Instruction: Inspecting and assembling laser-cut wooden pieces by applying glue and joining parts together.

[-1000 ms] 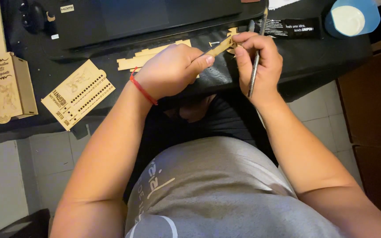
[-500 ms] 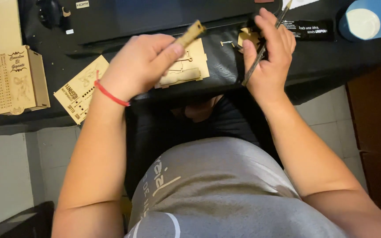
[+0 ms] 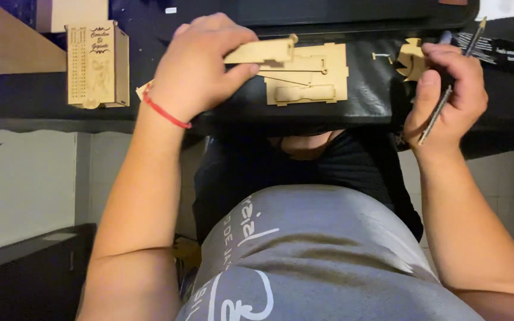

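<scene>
Two hands are busy over the dark bench (image 3: 43, 107), and the work looks to be somewhere in the middle. The left hand (image 3: 194, 65) has its grip closed on a long flat wooden piece (image 3: 263, 52), thumb below and fingers on top, and holds it in the air just above the bench edge. The right hand (image 3: 447, 89) has its grip closed around a thin dark tool (image 3: 447, 98), perhaps a pencil or a fine blade; the view is too poor for me to say which. A small cut-out wooden part (image 3: 411, 58) sits at its fingertips, but I cannot tell if the fingers really hold it or only touch it.

Between the hands lies a light wooden sheet (image 3: 310, 74) with laser-cut shapes. Some shapes are visibly still inside the sheet, so several parts remain to be taken out. The piece in the left hand is already free of the sheet and not joined to anything.

At the far left stands a finished-looking wooden box (image 3: 97, 64) with engraved sides, well apart from both hands. I judge that one loose piece and one small part are separated, while assembly of them is not yet begun.
</scene>
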